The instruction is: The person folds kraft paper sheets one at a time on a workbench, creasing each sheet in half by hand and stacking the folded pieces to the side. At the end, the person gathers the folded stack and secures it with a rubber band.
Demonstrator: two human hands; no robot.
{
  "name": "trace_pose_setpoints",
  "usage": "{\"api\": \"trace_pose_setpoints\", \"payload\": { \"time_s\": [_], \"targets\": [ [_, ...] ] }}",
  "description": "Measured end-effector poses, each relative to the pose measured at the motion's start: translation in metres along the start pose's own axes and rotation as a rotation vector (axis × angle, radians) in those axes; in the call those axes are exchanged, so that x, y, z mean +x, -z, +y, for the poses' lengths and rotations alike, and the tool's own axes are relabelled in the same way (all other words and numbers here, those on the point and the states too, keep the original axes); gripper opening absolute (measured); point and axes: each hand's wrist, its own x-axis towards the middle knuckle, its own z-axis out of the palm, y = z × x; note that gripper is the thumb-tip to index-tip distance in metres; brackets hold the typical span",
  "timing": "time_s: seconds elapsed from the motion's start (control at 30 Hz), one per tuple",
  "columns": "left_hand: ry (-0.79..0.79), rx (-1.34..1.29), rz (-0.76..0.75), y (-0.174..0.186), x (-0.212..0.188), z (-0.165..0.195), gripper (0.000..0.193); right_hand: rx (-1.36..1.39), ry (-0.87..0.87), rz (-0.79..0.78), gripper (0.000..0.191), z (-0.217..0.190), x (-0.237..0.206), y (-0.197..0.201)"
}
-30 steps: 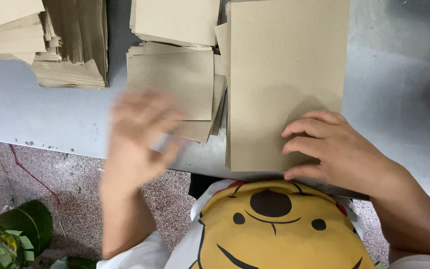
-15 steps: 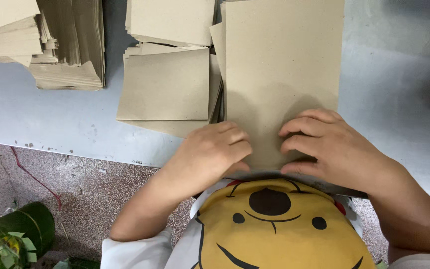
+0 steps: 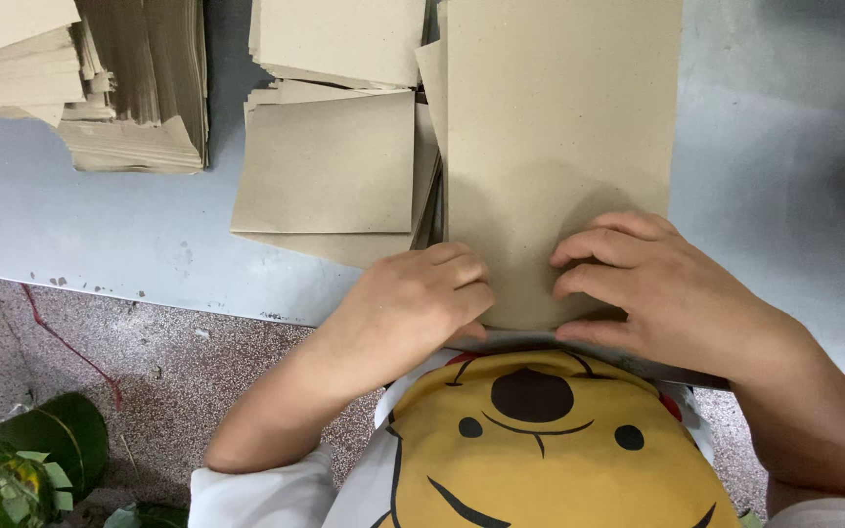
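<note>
Your left hand (image 3: pixel 413 303) and right hand (image 3: pixel 662 288) press fingertips on the tall grey-brown cardboard sheet's (image 3: pixel 559 127) near edge — grip flat, nothing clasped — pinning it to the pale blue tabletop (image 3: pixel 784 166).

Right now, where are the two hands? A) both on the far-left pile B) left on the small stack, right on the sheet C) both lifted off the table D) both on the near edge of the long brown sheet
D: the left hand and right hand both rest on the near end of the long brown sheet, fingertips facing each other.
</note>
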Motion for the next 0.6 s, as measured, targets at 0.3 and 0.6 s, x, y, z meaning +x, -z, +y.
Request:
{"api": "trace_pose_setpoints", "payload": {
  "time_s": [0.3, 0.6],
  "targets": [
    [-0.008, -0.034, -0.011, 0.0042, 0.0021, 0.0030, 0.031, -0.040, 0.028, 0.034, 0.033, -0.0016, -0.0036, -0.0026],
    [-0.004, -0.010, 0.012, 0.0030, 0.0045, 0.0028, 0.025, 0.013, -0.026, -0.010, 0.033, 0.0022, -0.0012, -0.0024]
  ]
}}
